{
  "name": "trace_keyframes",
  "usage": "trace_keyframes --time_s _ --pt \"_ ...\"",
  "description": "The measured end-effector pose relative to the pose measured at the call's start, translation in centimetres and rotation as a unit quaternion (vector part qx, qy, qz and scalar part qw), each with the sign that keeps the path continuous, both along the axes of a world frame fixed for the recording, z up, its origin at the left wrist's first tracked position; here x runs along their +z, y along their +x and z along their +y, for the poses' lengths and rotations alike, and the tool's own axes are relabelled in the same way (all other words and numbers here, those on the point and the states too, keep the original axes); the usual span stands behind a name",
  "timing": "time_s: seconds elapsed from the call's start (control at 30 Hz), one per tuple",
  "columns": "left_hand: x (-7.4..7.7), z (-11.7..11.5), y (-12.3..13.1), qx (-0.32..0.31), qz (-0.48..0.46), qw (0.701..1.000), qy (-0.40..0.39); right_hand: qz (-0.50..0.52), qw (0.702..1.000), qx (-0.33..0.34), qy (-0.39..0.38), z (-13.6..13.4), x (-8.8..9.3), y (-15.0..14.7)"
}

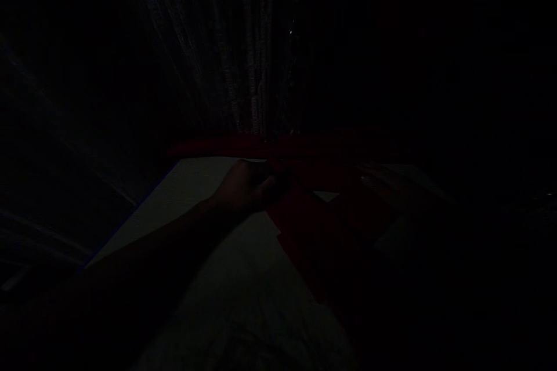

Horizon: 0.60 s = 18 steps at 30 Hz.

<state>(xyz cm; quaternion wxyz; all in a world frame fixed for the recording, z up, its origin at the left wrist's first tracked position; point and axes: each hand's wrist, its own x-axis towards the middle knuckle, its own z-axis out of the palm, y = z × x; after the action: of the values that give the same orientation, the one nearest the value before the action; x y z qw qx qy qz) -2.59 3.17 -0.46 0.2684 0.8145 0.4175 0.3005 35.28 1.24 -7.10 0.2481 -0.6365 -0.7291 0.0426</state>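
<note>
The picture is very dark. My left hand [249, 186] is closed, its fingers bent over the upper end of a red cloth [300, 214] near the far edge of a pale surface [243, 272]. The cloth runs down and to the right from it, and a small pale gap shows within its folds. My right hand [387, 185] is only faintly visible at the cloth's right side, its fingers seemingly stretched out over the cloth. Whether its fingertips touch the cloth is too dark to tell.
More red material [226, 144] lies along the far edge of the pale surface. Behind it hang dark strands or folds with faint shine [256, 69]. A thin blue edge [150, 192] borders the surface on the left. The right side is nearly black.
</note>
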Motion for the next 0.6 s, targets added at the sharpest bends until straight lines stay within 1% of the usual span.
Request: trace_keyframes --time_s 0.13,0.6 --pt "-0.05 0.05 0.06 0.002 -0.008 1.000 -0.015 -0.005 1.000 0.005 -0.001 -0.01 0.02 0.03" --pt "-0.23 0.17 0.17 -0.005 -0.026 0.999 -0.019 -0.007 1.000 0.002 -0.004 -0.12 0.45 0.04"
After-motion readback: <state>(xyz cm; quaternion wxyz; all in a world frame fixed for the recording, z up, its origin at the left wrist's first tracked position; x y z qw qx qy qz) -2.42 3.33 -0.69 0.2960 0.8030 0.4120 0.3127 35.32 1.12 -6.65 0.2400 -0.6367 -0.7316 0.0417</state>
